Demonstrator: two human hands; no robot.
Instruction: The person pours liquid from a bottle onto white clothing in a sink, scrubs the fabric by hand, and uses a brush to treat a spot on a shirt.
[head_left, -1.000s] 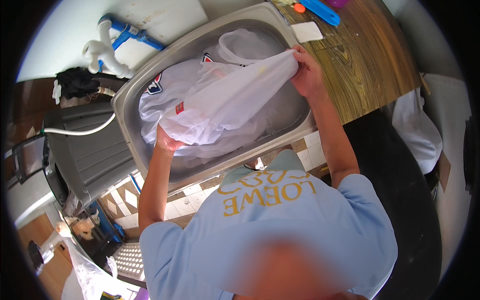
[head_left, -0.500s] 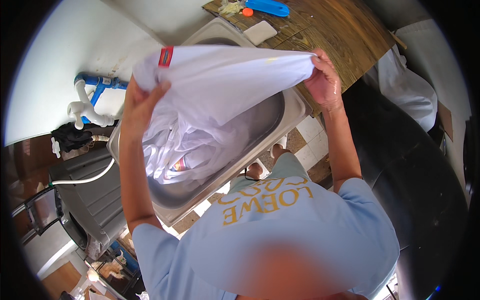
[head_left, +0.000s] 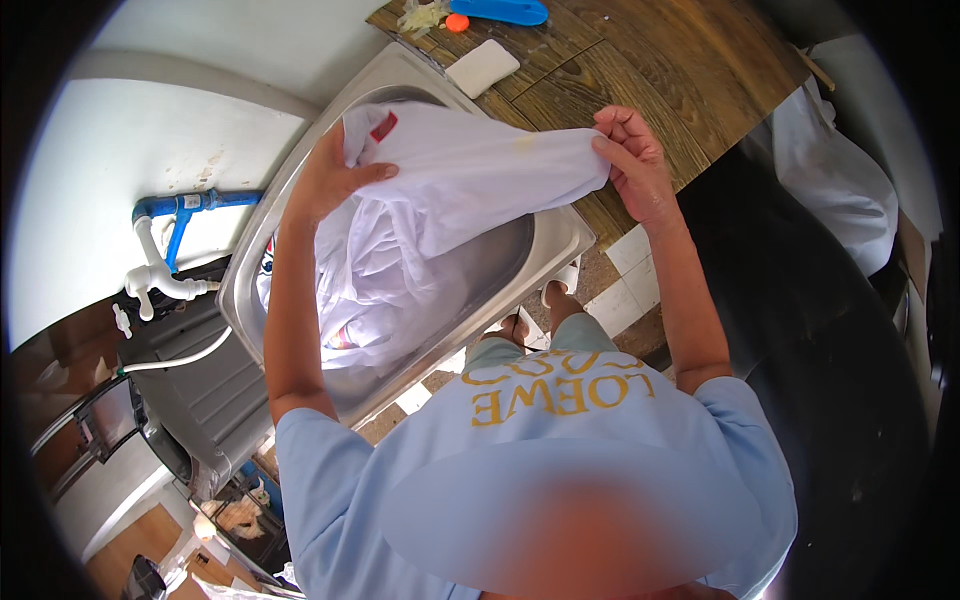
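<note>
Both of my hands hold up a white garment (head_left: 465,165), stretched between them over a metal sink (head_left: 568,232). My left hand (head_left: 335,178) grips it beside a red patch, thumb on top and the fingers partly behind the fabric. At the other end, my right hand (head_left: 637,165) pinches an edge between thumb and fingers. A faint yellowish mark shows on the cloth, nearer my right hand. Beneath, more wet white cloth (head_left: 375,290) lies bunched in the basin; whether it is the same piece, I cannot tell.
On the wooden counter (head_left: 650,75) behind the sink lie a white rectangular block (head_left: 482,68), an orange cap (head_left: 457,22) and a blue long object (head_left: 500,10). Blue pipe with a white tap (head_left: 160,280) runs along the left wall. A grey plastic appliance (head_left: 200,375) stands left; a black surface (head_left: 800,340) fills the right.
My left hand has moved right, toward the right hand, and the garment hangs slacker and a little lower. The view has shifted slightly, with the counter now further left.
</note>
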